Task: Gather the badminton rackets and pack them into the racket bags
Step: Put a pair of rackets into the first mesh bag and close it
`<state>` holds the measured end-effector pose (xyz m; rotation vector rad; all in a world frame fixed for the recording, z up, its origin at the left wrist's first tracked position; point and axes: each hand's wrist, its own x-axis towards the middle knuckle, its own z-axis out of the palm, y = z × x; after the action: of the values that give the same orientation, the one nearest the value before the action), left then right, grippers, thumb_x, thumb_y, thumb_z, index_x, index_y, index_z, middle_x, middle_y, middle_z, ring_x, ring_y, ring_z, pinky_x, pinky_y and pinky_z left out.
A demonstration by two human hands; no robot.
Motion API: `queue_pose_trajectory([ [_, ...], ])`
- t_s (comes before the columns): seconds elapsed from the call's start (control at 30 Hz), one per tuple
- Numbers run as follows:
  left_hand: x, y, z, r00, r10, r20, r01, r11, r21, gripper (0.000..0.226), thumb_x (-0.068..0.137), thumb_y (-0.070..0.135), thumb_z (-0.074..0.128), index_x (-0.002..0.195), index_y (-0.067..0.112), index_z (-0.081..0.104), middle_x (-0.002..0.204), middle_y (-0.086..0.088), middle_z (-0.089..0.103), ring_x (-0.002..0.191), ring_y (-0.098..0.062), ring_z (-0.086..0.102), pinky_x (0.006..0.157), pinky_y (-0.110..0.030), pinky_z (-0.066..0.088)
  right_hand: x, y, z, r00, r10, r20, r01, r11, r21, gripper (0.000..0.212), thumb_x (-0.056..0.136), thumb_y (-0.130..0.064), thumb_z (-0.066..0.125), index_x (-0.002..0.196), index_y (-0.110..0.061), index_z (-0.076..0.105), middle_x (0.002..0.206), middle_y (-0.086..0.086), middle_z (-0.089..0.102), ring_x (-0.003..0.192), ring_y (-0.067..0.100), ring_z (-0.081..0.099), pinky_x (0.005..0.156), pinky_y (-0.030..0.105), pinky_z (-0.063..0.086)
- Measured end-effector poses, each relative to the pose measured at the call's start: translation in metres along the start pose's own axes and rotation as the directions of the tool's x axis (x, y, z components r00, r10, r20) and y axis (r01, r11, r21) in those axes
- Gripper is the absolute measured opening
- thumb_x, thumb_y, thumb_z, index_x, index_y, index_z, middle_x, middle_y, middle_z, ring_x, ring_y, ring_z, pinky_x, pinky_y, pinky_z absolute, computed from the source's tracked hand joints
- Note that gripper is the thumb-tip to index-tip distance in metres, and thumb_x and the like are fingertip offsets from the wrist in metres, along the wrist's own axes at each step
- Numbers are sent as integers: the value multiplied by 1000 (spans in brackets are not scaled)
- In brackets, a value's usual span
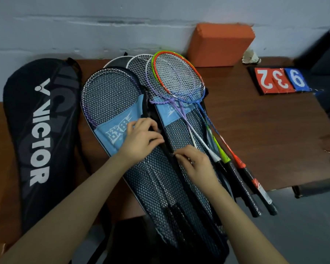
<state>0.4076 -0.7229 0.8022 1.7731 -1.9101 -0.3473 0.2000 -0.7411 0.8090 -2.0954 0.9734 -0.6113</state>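
From the head camera, a brown table (265, 130) stands against a pale wall. Two mesh racket bags lie on it, side by side and partly on top of each other. The left mesh bag (111, 100) has a blue patch with white letters, and racket frames show through its netting. The right mesh bag (181, 134) lies just beside it, under a pile of loose rackets.

The person's left hand (141, 139) rests on the black edge where the two bags meet. Its fingers are curled and pinch that edge. The right hand (195, 161) sits a bit lower on the same dark edge. Its fingertips are pressed together, pinching something small there, but I cannot tell what it is.

Three loose rackets lie on the right mesh bag. The orange racket (179, 73) is on top, with a green one and a purple racket (156, 96) under it. Their black handles stick out over the near edge of the table.

A big black bag (40, 130) with the word VICTOR lies on the far left. An orange block (220, 44) leans by the wall. A white shuttlecock (251, 58) sits next to it. A score flip card (280, 80) shows red and blue numbers.
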Motion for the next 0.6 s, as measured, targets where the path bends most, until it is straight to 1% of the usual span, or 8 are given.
queue_pose_trajectory([
  [0.13,1,5,7,998,-53,-30,55,997,57,14,83,27,65,85,17,75,103,-3,55,109,-26,45,91,-32,15,-35,12,-12,996,86,-5,-85,993,77,14,89,-13,55,92,-13,68,80,-10,59,69,3,57,66,26,51],
  [0.23,-3,12,14,989,-122,-80,130,987,98,14,84,27,65,85,17,75,105,-4,58,110,-29,46,93,-40,21,-56,17,-22,994,108,22,-109,991,71,12,90,-10,57,92,-12,69,80,-5,62,70,4,58,67,20,48],
  [0.3,-6,18,16,977,-187,-106,200,971,129,16,85,28,64,87,17,75,107,-4,57,113,-29,44,95,-42,20,-66,17,-29,992,112,56,-116,991,71,12,91,-9,58,93,-12,69,79,-2,63,70,6,58,67,21,48],
  [0.37,-11,28,14,968,-222,-120,239,960,148,17,87,28,61,92,18,74,111,-4,57,115,-28,42,96,-43,20,-73,18,-31,991,114,75,-120,990,71,12,91,-9,57,93,-12,69,79,-5,62,70,6,59,67,21,49],
  [0.43,-22,41,11,977,-202,-67,210,969,131,18,89,28,58,101,22,70,121,-2,54,120,-25,37,97,-42,18,-76,18,-28,990,119,79,-125,989,84,12,91,-9,56,92,-13,68,81,-3,63,73,8,60,68,25,51],
  [0.5,-39,60,13,991,-108,83,101,991,85,24,92,32,52,114,30,63,133,5,47,128,-19,27,99,-38,12,-76,15,-24,992,109,59,-115,987,110,12,91,-8,56,91,-13,67,81,1,63,72,11,60,68,28,51],
  [0.57,-59,82,19,978,-40,205,26,997,73,29,94,35,46,121,34,57,141,12,38,134,-15,18,101,-36,6,-75,11,-21,996,82,30,-86,988,132,11,90,-6,57,92,-10,67,82,1,64,73,7,58,69,20,47],
  [0.6,-67,92,23,973,-46,226,27,996,84,29,95,35,44,122,34,56,142,14,37,135,-14,17,102,-36,5,-74,8,-20,997,70,25,-73,987,142,10,90,-6,58,92,-9,67,83,1,64,75,5,57,70,17,46],
])
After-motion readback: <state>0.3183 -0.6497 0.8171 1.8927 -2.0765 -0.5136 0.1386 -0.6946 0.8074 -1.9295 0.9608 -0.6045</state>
